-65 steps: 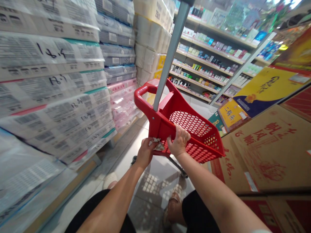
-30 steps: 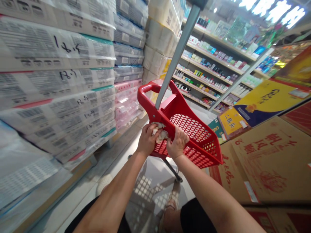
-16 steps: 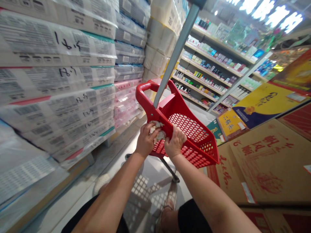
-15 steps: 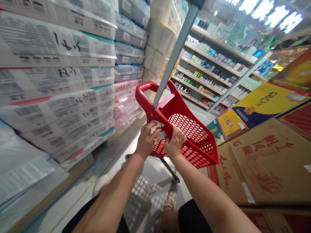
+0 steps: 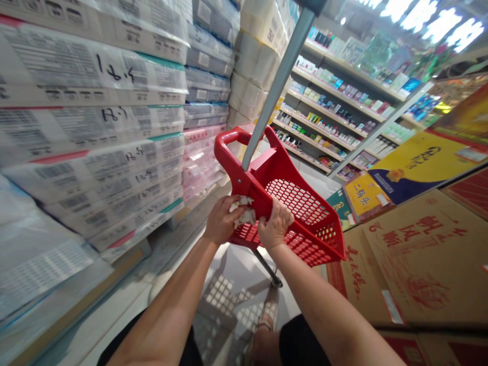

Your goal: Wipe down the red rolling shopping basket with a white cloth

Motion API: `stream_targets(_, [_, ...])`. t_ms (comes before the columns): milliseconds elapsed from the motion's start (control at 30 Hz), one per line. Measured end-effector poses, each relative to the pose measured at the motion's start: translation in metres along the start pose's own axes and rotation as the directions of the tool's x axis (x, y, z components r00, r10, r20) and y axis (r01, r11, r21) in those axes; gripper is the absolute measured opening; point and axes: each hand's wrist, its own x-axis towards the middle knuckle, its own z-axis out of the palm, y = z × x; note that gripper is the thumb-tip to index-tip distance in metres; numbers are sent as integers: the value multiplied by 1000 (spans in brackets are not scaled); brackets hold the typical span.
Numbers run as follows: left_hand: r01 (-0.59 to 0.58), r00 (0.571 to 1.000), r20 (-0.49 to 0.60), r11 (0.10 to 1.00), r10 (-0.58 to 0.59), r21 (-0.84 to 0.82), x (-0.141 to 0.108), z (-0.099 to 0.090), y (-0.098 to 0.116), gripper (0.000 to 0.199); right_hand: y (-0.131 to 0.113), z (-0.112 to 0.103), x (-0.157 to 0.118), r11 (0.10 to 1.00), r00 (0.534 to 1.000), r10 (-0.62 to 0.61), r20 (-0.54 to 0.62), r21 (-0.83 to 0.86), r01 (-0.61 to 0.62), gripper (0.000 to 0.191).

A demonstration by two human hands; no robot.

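A red plastic shopping basket (image 5: pixel 299 175) on wheels, with a grey pull handle (image 5: pixel 280 84), stands tilted in front of me. My left hand (image 5: pixel 223 219) is closed around a crumpled whitish cloth (image 5: pixel 244 216) at the basket's near left side. Fingers of my right hand (image 5: pixel 276 223) wrap over the near rim, with the thumb on the outside. Through its mesh sides I see nothing lying in the basket, though part of its inside is hidden.
Plastic-wrapped packs (image 5: pixel 95 91) are stacked high along the left on a pallet (image 5: pixel 125 254). Cardboard cartons (image 5: pixel 423 264) rise close on the right. Farther ahead, shelves (image 5: pixel 324 107) hold many small products. A metal leg (image 5: pixel 269 267) reaches the floor near my foot.
My left hand has drawn slightly left with the cloth, away from the basket's side. My right hand has kept its hold on the rim.
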Motion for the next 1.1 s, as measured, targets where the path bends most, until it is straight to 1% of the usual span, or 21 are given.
stream_targets(67, [29, 998, -53, 1000, -29, 5, -2, -1, -1, 27, -2, -1, 0, 1000, 1000, -1, 3, 1, 1, 65])
stream_targets(100, [24, 998, -58, 1000, -23, 11, -5, 0, -1, 27, -3, -1, 0, 1000, 1000, -4, 5, 2, 4, 65])
stream_targets(300, [-73, 997, 2, 995, 73, 71, -20, 13, 2, 33, -4, -2, -1, 1000, 1000, -11, -8, -6, 11, 63])
stream_targets(400, [-57, 998, 19, 997, 56, 56, -17, 11, 4, 41, -4, -3, -1, 1000, 1000, -8, 0, -11, 8, 63])
stream_targets(433, [-55, 998, 3, 998, 55, 42, -15, 10, 5, 44, -4, -4, -1, 1000, 1000, -7, 3, -14, 7, 64])
stream_targets(567, [-57, 991, -125, 998, 56, 0, -9, 4, 3, 49, -4, -5, -2, 1000, 1000, -10, -4, -15, 10, 63])
stream_targets(667, [36, 982, -186, 999, -30, 26, -11, 6, 2, 48, -4, -5, -3, 1000, 1000, -14, -7, -8, 14, 63])
stream_targets(700, [55, 981, -188, 998, -47, 40, -13, 8, 3, 47, -4, -5, -3, 1000, 1000, -13, -5, -5, 13, 64])
stream_targets(733, [50, 983, -178, 997, -40, 55, -14, 10, 4, 46, -4, -5, -3, 1000, 1000, -11, -2, -1, 11, 64])
stream_targets(867, [-97, 991, -82, 991, 104, 87, -17, 15, 9, 36, -3, -4, -3, 1000, 1000, 4, 7, 6, -4, 63])
stream_targets(933, [-75, 992, -94, 993, 83, 90, -16, 14, 8, 36, -3, -5, -4, 1000, 1000, 8, 6, -2, -8, 63])
stream_targets(1000, [-32, 990, -135, 994, 47, 109, -16, 13, 7, 36, -2, -4, -5, 1000, 1000, 6, 2, -7, -6, 63])
stream_targets(1033, [-43, 989, -138, 991, 60, 123, -17, 13, 6, 36, -2, -4, -5, 1000, 1000, 4, 0, -8, -4, 63])
stream_targets(1100, [-133, 985, -90, 981, 147, 139, -19, 14, 4, 37, -1, -4, -6, 1000, 1000, 4, -3, -4, -4, 63])
